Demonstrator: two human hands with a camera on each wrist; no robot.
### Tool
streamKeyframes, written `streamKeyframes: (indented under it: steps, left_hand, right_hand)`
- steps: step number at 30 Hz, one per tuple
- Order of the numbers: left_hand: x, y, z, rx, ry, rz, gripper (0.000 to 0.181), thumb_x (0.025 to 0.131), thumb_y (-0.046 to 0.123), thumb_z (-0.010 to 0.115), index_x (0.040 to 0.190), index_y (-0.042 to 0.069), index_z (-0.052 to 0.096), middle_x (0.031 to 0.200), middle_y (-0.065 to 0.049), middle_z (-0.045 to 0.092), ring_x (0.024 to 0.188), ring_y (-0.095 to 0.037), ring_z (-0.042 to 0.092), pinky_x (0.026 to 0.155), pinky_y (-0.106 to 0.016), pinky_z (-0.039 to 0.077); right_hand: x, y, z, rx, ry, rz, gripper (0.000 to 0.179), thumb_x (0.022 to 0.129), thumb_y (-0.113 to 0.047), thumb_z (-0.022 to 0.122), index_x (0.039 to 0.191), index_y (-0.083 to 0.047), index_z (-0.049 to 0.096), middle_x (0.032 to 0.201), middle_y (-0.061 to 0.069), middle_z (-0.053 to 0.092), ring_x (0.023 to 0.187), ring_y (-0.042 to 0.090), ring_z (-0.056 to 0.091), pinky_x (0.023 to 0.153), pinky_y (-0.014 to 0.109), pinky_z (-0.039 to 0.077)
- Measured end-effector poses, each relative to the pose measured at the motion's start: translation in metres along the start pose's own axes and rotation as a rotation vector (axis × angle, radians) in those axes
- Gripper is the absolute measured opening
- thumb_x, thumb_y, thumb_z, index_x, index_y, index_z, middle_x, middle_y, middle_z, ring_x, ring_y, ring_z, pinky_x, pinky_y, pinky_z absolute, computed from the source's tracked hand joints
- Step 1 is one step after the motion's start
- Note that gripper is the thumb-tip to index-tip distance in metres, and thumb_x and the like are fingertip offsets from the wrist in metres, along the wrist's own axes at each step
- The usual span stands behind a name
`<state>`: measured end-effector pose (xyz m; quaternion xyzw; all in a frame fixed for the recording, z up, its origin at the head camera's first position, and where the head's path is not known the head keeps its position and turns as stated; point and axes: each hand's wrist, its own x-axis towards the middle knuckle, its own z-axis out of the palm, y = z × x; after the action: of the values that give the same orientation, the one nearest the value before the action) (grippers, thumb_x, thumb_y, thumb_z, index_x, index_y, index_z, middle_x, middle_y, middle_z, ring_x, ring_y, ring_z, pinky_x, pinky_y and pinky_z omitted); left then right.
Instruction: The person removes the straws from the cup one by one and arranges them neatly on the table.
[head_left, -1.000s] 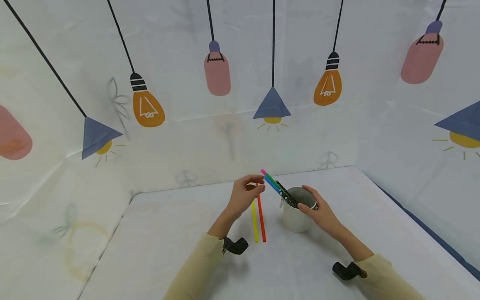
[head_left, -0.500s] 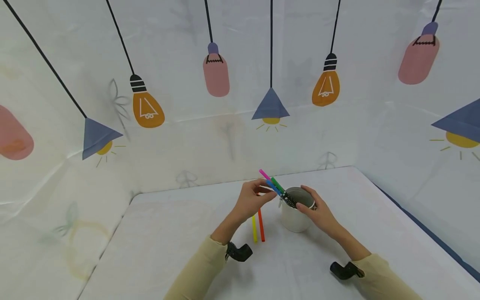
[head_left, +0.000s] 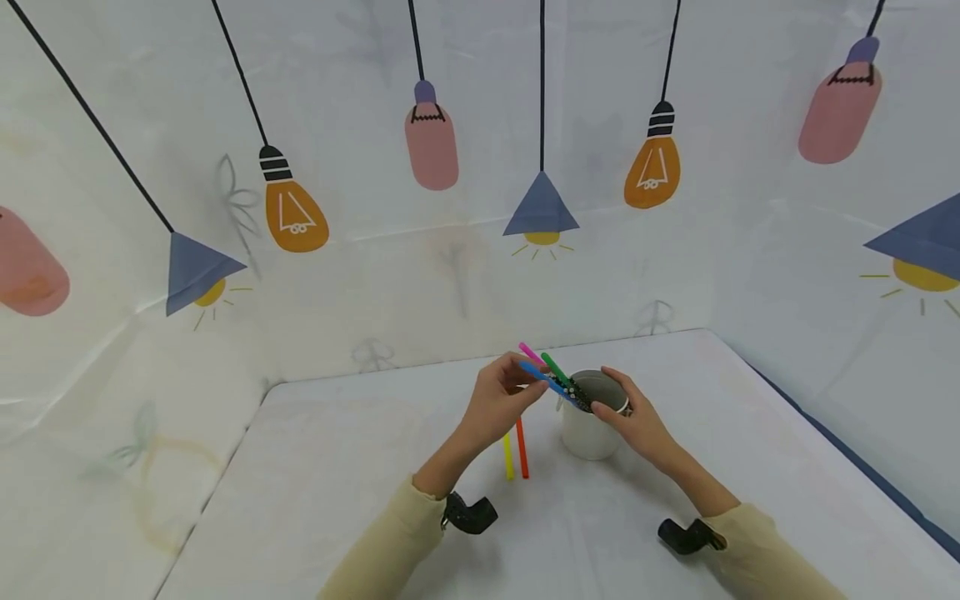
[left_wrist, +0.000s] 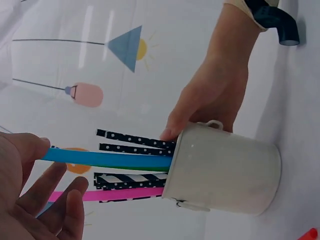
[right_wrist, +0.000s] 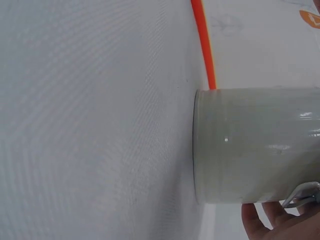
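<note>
A small white pail (head_left: 588,437) stands upright on the table. My right hand (head_left: 637,425) grips it at the rim, with the thumb on the near side. Out of its mouth lean a blue straw (left_wrist: 110,159), a green straw (head_left: 553,367), a pink straw (left_wrist: 112,194) and several black-and-white patterned straws (left_wrist: 135,180). Thumb and fingers of my left hand (head_left: 491,402) pinch the upper end of the blue straw. The straws' lower ends are hidden in the pail.
A red straw (head_left: 522,454) and a yellow straw (head_left: 508,460) lie side by side on the white table (head_left: 337,483), left of the pail and partly behind my left hand. A white wall sheet (head_left: 465,275) with printed lamps rises behind the table.
My left hand has moved right to the straws and taken hold of the blue one. The blue straw now slants lower, apart from the green. My right hand stays on the pail.
</note>
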<state>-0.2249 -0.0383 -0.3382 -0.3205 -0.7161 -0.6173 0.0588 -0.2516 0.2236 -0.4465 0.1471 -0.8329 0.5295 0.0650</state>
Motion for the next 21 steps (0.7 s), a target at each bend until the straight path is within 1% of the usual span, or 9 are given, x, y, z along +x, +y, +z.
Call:
streamKeyframes:
  steps: [2,4,6,9,13,15,19,21]
  left_hand:
    - [-0.001,0.001,-0.004,-0.037,0.006,0.029,0.016,0.091,-0.005,0.063,0.106,-0.008,0.057,0.109,-0.023,0.066,0.095,-0.026,0.067,0.082,-0.032,0.054]
    - [-0.002,-0.004,-0.008,-0.076,0.017,0.060,0.018,0.091,-0.008,0.062,0.108,-0.008,0.056,0.109,-0.024,0.066,0.095,-0.032,0.067,0.083,-0.033,0.054]
    - [-0.002,-0.008,-0.013,-0.100,0.033,0.099,0.021,0.089,-0.010,0.062,0.109,-0.008,0.055,0.107,-0.025,0.066,0.094,-0.036,0.066,0.083,-0.035,0.054]
    - [-0.002,-0.014,-0.022,-0.112,0.072,0.151,0.023,0.088,-0.011,0.064,0.109,-0.006,0.056,0.106,-0.024,0.066,0.093,-0.032,0.068,0.081,-0.036,0.055]
    - [-0.004,-0.007,-0.035,-0.138,0.132,0.235,0.025,0.086,-0.011,0.067,0.108,-0.007,0.055,0.103,-0.026,0.067,0.092,-0.025,0.070,0.080,-0.039,0.055]
    - [-0.004,-0.003,-0.042,-0.160,0.166,0.267,0.027,0.085,-0.010,0.068,0.107,-0.007,0.053,0.102,-0.026,0.068,0.091,-0.024,0.070,0.080,-0.040,0.055]
    - [-0.002,0.007,-0.056,-0.200,0.254,0.304,0.028,0.084,-0.007,0.071,0.104,-0.003,0.051,0.099,-0.028,0.068,0.088,-0.024,0.071,0.078,-0.039,0.056]
    - [-0.001,0.011,-0.063,-0.212,0.293,0.309,0.027,0.083,-0.007,0.072,0.100,-0.001,0.052,0.097,-0.027,0.068,0.086,-0.023,0.071,0.077,-0.037,0.056]
  right_hand:
    - [0.000,0.001,-0.001,-0.002,-0.003,0.004,0.068,0.096,-0.027,0.062,0.153,-0.017,0.026,0.151,0.019,0.031,0.132,0.041,0.035,0.095,0.061,0.039]
    - [0.001,0.001,-0.001,-0.002,-0.007,0.009,0.068,0.096,-0.027,0.062,0.153,-0.017,0.025,0.151,0.019,0.031,0.132,0.042,0.035,0.095,0.061,0.039]
    - [0.001,0.001,-0.002,-0.003,-0.011,0.015,0.068,0.097,-0.026,0.062,0.153,-0.016,0.025,0.151,0.020,0.030,0.132,0.042,0.035,0.096,0.061,0.039]
    - [0.002,-0.001,-0.002,0.001,-0.015,0.022,0.068,0.097,-0.025,0.062,0.153,-0.013,0.026,0.150,0.022,0.031,0.131,0.043,0.035,0.096,0.062,0.038]
    - [0.000,-0.005,-0.002,0.012,-0.020,0.024,0.067,0.097,-0.023,0.062,0.152,-0.010,0.027,0.150,0.023,0.032,0.131,0.044,0.035,0.097,0.063,0.037]
    - [-0.001,-0.007,-0.003,0.013,-0.021,0.022,0.067,0.096,-0.023,0.062,0.152,-0.011,0.027,0.149,0.023,0.032,0.131,0.044,0.035,0.097,0.063,0.036]
    - [-0.003,-0.016,-0.004,0.014,-0.023,0.016,0.067,0.096,-0.025,0.062,0.152,-0.011,0.027,0.149,0.023,0.033,0.131,0.044,0.035,0.098,0.063,0.036]
    - [-0.005,-0.024,-0.005,0.020,-0.026,0.017,0.067,0.096,-0.024,0.063,0.152,-0.010,0.028,0.149,0.023,0.033,0.131,0.044,0.036,0.098,0.064,0.035]
